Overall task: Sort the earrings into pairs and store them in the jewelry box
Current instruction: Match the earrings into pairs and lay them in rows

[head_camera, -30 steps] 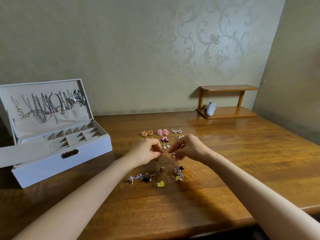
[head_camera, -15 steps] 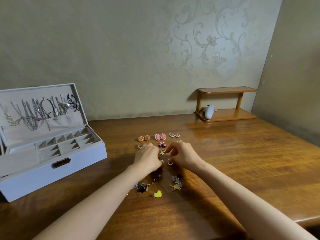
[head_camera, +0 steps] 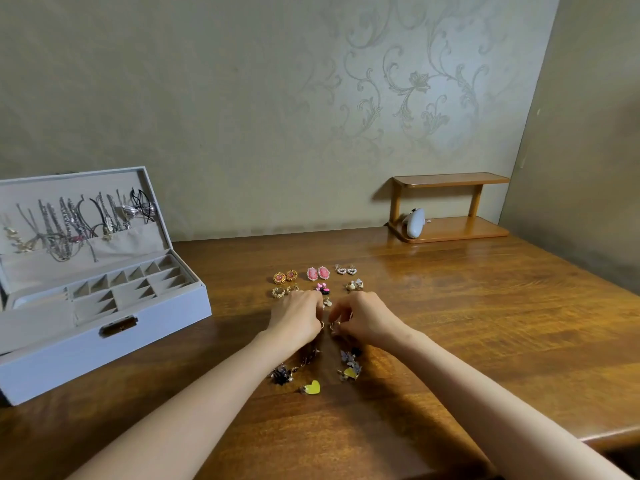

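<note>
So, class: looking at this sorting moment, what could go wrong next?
The unsorted heap is tangled, so a lifted piece might drag others along. The yellow heart earring lies apart from the one in the heap and could be missed. Both hands work close to the sorted rows and may nudge them.

A home, by the look of it, a bedroom or dressing corner. The far wall (head_camera: 242,98) wears pale, faded wallpaper with a floral scroll pattern, and it meets a plain side wall at the right. In front sits a glossy wooden table (head_camera: 485,323). At far right on it stands a small two-tier wooden shelf (head_camera: 450,180). On the left, an open grey jewelry box (head_camera: 104,344) has necklaces (head_camera: 69,220) hung in its lid. Domestic, personal things all round.
</note>
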